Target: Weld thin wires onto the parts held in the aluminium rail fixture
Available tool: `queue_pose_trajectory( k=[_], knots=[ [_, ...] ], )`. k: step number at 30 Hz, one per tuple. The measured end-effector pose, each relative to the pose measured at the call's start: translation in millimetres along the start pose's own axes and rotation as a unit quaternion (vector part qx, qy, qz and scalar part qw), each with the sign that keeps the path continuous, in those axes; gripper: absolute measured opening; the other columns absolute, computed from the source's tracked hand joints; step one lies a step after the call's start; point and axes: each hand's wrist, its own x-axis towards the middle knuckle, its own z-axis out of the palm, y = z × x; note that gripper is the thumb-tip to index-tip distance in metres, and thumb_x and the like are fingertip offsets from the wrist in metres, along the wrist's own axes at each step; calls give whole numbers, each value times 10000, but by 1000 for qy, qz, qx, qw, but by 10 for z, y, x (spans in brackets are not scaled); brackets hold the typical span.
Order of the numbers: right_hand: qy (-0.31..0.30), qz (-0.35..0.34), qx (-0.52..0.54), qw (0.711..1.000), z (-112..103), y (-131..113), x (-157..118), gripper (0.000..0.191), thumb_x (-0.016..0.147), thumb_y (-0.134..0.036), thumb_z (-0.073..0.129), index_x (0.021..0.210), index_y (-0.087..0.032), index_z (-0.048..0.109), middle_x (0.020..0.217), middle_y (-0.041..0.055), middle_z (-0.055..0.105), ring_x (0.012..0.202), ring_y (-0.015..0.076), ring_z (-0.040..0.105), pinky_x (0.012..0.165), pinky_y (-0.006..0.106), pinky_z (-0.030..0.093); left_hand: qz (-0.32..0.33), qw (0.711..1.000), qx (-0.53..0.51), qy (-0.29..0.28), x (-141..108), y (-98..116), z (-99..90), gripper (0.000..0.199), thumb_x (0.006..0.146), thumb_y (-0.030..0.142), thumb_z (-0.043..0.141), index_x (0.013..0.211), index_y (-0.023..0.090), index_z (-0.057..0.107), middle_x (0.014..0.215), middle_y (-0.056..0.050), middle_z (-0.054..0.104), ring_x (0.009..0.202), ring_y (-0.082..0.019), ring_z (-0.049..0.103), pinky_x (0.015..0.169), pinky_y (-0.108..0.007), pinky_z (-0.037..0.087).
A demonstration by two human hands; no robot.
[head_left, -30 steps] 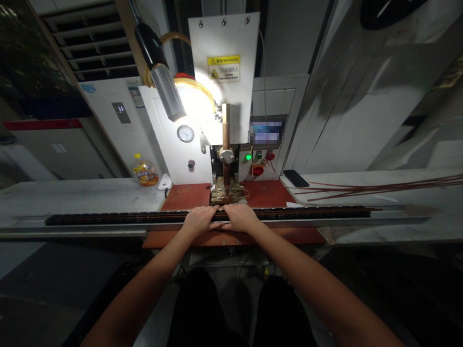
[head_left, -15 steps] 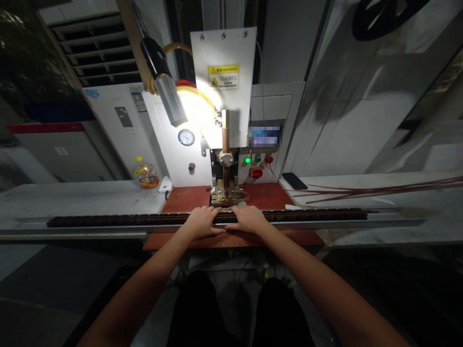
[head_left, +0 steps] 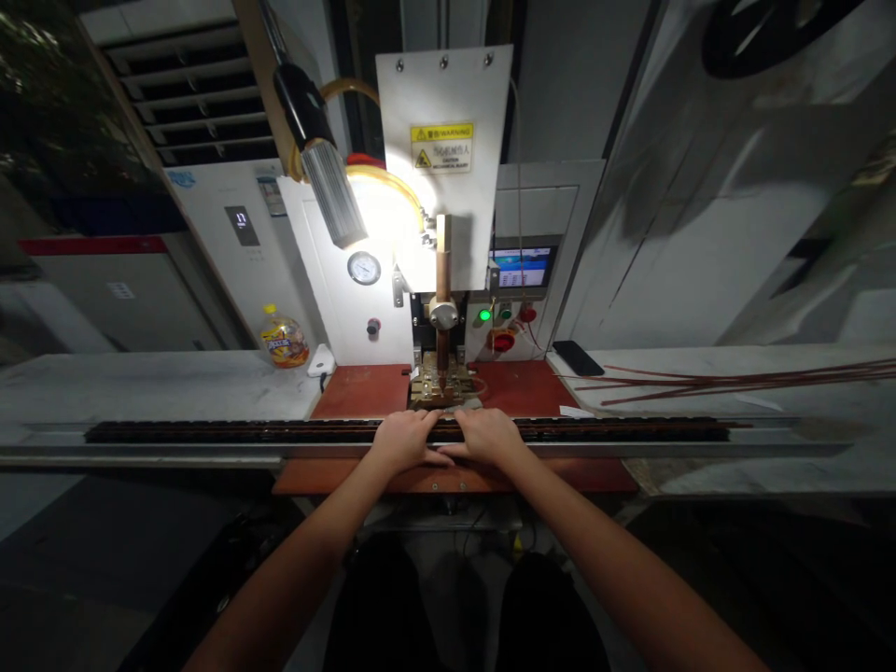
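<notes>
A long black segmented strip (head_left: 280,430) with thin brown rods along it lies in a metal rail (head_left: 210,449) running left to right before me. My left hand (head_left: 404,441) is curled over its middle, fingertips at the far side and thumb along the near edge. Beside it, my right hand (head_left: 492,437) curls over the same stretch, its thumb close to my left thumb. What lies under the fingers is hidden. Just behind the fingertips, a copper-coloured electrode (head_left: 442,364) points down at a small metal fixture (head_left: 424,387) on the white machine (head_left: 441,103).
Loose brown rods (head_left: 700,381) and a phone (head_left: 578,358) lie on the right counter. A bottle of amber liquid (head_left: 286,341) stands on the left. A lit work lamp (head_left: 336,191) hangs above. A green button (head_left: 484,315) glows below a display (head_left: 524,266).
My left hand has shifted slightly right, its fingertips now nearer the electrode tip and my right hand. The whole view has shifted a little. The electrode looks unmoved.
</notes>
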Motion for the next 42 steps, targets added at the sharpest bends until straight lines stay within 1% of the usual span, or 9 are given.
queue_pose_trajectory(
  k=[4,9,15,21,24,28,31,36,42],
  knots=[
    [6,-1,0,1000,-8,-4,-14,718,852,-781,464,1142,-144,623,1064,178,727,974,310,700,813,352,520,3,1000,0,-3,-4,-5,-9,894,615,849,632,1235,205,604,1031,-93,739,943,-296,706,790,-363,526],
    [4,4,2,1000,-34,-16,-28,724,859,-791,433,1144,-153,621,1059,173,726,984,306,697,829,356,514,-4,1000,9,0,-12,0,20,717,722,743,669,1184,197,620,1029,-96,734,962,-281,700,813,-348,520],
    [-2,-1,9,1000,-84,-17,-41,691,880,-771,422,1145,-164,620,1065,162,729,998,310,694,825,361,513,-3,1000,16,6,-16,-13,55,645,787,669,666,1222,196,616,1026,-98,734,959,-280,703,808,-346,520],
    [-19,-19,38,999,-146,21,-9,661,874,-756,459,1166,-185,620,1108,144,728,1013,310,693,830,356,506,-7,1000,17,-5,5,-16,26,642,816,706,598,1194,188,630,1032,-111,735,960,-284,705,802,-347,519],
    [-33,-36,54,997,-185,59,-1,613,874,-717,506,1169,-194,629,1134,134,726,1032,299,690,832,342,502,-12,1000,11,-22,13,-33,-8,651,796,739,590,1142,190,644,1028,-110,743,961,-288,707,785,-338,515],
    [-38,-57,55,996,-205,114,-27,637,863,-721,522,1244,-217,606,1176,123,715,1081,290,676,850,336,499,-21,999,8,-36,0,-96,-19,708,766,782,577,1182,212,634,1042,-108,746,969,-290,705,779,-336,510],
    [-35,-37,33,998,-166,122,-52,677,845,-758,506,1232,-211,603,1138,133,724,1039,301,691,839,349,506,-33,999,6,-32,-21,-130,-9,742,730,816,579,1169,220,638,1055,-103,743,974,-286,703,782,-329,508],
    [-2,-16,1,1000,-49,75,-62,657,851,-746,505,1148,-172,621,1044,160,730,964,317,706,815,362,516,-16,1000,11,-7,-54,-111,2,737,797,797,514,1205,194,627,1046,-105,735,969,-282,700,801,-346,511],
    [10,-14,-9,1000,2,67,-46,673,842,-771,488,1106,-167,624,993,156,729,928,310,712,780,349,524,-8,1000,18,12,-72,-98,39,740,783,793,539,1198,186,628,1022,-109,734,931,-274,704,785,-341,510]
  ],
)
